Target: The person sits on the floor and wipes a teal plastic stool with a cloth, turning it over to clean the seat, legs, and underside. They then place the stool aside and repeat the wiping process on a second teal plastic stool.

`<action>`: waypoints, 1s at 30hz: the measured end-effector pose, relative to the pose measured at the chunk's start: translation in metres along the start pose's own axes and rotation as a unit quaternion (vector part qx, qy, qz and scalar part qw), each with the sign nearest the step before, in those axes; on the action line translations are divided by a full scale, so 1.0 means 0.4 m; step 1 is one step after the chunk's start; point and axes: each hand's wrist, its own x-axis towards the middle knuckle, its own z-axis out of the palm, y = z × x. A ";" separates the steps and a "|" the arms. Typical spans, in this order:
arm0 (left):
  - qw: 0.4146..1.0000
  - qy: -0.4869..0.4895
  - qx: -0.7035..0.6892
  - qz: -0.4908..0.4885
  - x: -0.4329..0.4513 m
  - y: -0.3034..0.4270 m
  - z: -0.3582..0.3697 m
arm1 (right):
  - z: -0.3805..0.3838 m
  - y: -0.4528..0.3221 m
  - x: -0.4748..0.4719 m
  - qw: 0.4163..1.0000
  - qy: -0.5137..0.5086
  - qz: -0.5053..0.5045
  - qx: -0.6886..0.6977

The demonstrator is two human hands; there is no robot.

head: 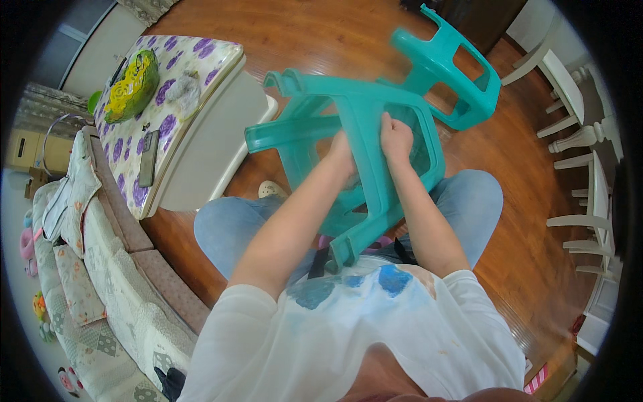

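A teal plastic stool [369, 166] lies tipped on its side across my lap, its legs pointing to the left and towards me. My right hand [397, 136] is closed around the edge of an opening in its side. My left hand [344, 151] reaches in between the stool's legs, and its fingers are hidden behind the teal plastic, so its grip cannot be seen. Just beyond, to the upper right, a second teal plastic stool [464, 75] lies tipped over on the wooden floor.
At the left, a table with a flowered cover [206, 47] bears a green and yellow bowl [133, 88], a grey cloth [185, 94] and a mobile phone [149, 158]. A covered sofa [118, 281] runs along the lower left. White chairs [565, 85] stand at the right.
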 end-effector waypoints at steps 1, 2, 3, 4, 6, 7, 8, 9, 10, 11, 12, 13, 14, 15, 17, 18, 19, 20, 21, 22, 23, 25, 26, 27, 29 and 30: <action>1.000 -0.017 0.007 -0.005 0.009 0.002 0.009 | -0.002 0.007 0.006 1.000 0.010 -0.015 -0.009; 0.999 -0.034 0.014 -0.009 0.018 0.003 0.018 | -0.005 0.014 0.012 0.999 0.019 -0.031 -0.019; 0.999 -0.032 0.006 -0.008 0.020 -0.001 0.035 | -0.009 0.019 0.020 1.000 0.019 -0.016 -0.019; 1.000 -0.030 -0.001 -0.005 0.020 -0.010 0.052 | -0.014 0.025 0.025 1.000 0.018 -0.001 -0.019; 0.999 -0.037 0.019 -0.002 0.022 -0.020 0.067 | -0.024 0.026 0.034 1.000 0.020 0.009 -0.017; 0.998 -0.046 0.047 -0.001 0.023 -0.025 0.068 | -0.024 0.019 0.032 1.000 0.023 0.004 -0.016; 0.996 -0.055 0.075 0.000 0.024 -0.030 0.068 | -0.024 0.013 0.032 1.000 0.026 -0.001 -0.014; 0.996 -0.042 0.084 0.002 0.017 -0.035 0.086 | -0.026 0.024 0.036 0.999 0.035 -0.004 -0.016; 0.995 -0.029 0.093 0.005 0.011 -0.037 0.105 | -0.023 0.038 0.043 0.999 0.043 -0.008 -0.018; 0.995 -0.016 0.102 0.007 0.004 -0.041 0.123 | -0.021 0.053 0.051 0.998 0.052 -0.012 -0.020; 0.993 -0.004 0.113 0.012 -0.006 -0.045 0.129 | -0.017 0.064 0.055 0.998 0.055 -0.029 -0.015; 0.992 0.005 0.123 0.021 -0.008 -0.050 0.133 | -0.016 0.077 0.060 0.997 0.058 -0.045 -0.010; 0.990 0.012 0.136 0.033 -0.007 -0.053 0.141 | -0.016 0.089 0.068 0.996 0.061 -0.062 -0.004; 0.988 0.027 0.147 0.048 -0.006 -0.062 0.136 | -0.012 0.098 0.068 0.997 0.051 -0.057 -0.009; 0.980 0.056 0.174 0.080 -0.005 -0.082 0.129 | -0.015 0.103 0.078 0.998 0.034 -0.048 -0.021; 0.977 0.063 0.183 0.093 0.000 -0.085 0.131 | -0.023 0.098 0.088 0.999 0.024 -0.036 -0.024; 0.975 0.068 0.184 0.101 -0.001 -0.090 0.128 | -0.025 0.109 0.096 0.998 0.037 -0.031 -0.029; 0.976 0.070 0.176 0.105 -0.004 -0.098 0.122 | -0.028 0.124 0.102 0.998 0.049 -0.026 -0.034; 0.984 0.048 0.146 0.092 0.007 -0.100 0.106 | -0.036 0.138 0.117 0.997 0.065 -0.023 -0.039; 0.990 0.029 0.117 0.078 0.016 -0.101 0.088 | -0.067 0.171 0.159 0.997 0.068 -0.023 -0.032; 0.994 0.004 0.088 0.067 0.022 -0.092 0.083 | -0.107 0.202 0.203 0.996 0.076 -0.024 -0.029; 0.994 0.037 0.077 0.064 -0.007 -0.075 0.110 | -0.129 0.202 0.203 0.993 0.084 -0.051 -0.060; 0.994 0.055 0.071 0.061 -0.024 -0.067 0.121 | -0.135 0.197 0.206 0.991 0.088 -0.063 -0.076; 0.993 0.030 0.091 0.067 -0.031 -0.058 0.115 | -0.143 0.181 0.215 0.993 0.075 -0.069 -0.064; 0.989 -0.013 0.130 0.065 -0.041 -0.045 0.062 | -0.139 0.156 0.208 0.996 0.043 -0.066 -0.046; 0.990 -0.019 0.118 0.070 -0.066 -0.037 0.059 | -0.145 0.124 0.183 1.000 0.015 -0.022 0.008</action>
